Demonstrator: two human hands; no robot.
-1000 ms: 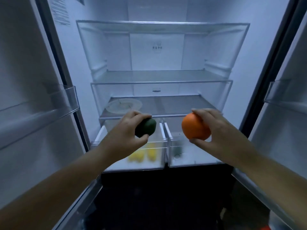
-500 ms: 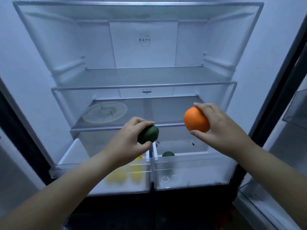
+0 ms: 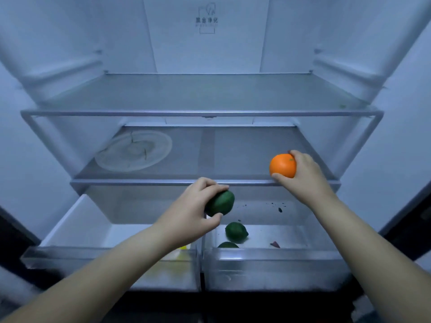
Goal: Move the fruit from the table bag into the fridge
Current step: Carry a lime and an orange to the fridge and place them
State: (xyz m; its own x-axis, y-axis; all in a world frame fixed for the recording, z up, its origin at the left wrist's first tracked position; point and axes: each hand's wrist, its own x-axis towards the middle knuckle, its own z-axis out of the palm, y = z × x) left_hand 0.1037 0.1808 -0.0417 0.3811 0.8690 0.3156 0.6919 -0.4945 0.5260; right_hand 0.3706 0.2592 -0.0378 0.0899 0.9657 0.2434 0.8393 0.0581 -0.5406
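I look into the open fridge. My left hand grips a dark green fruit above the divide between the two pulled-out crisper drawers. My right hand holds an orange at the front right of the lower glass shelf. Two more green fruits lie in the right drawer: one whole, one partly hidden by the drawer's front. Yellow fruit shows in the left drawer, mostly hidden behind my left forearm.
A round pale plate lies on the lower shelf at the left. The upper glass shelf carries nothing visible. Dark specks and a small reddish scrap lie in the right drawer. The fridge's white walls close both sides.
I have come closer to the fridge, so the doors have left the view. My right hand moved the orange up and in to the lower shelf's front. My left hand still grips the green fruit.
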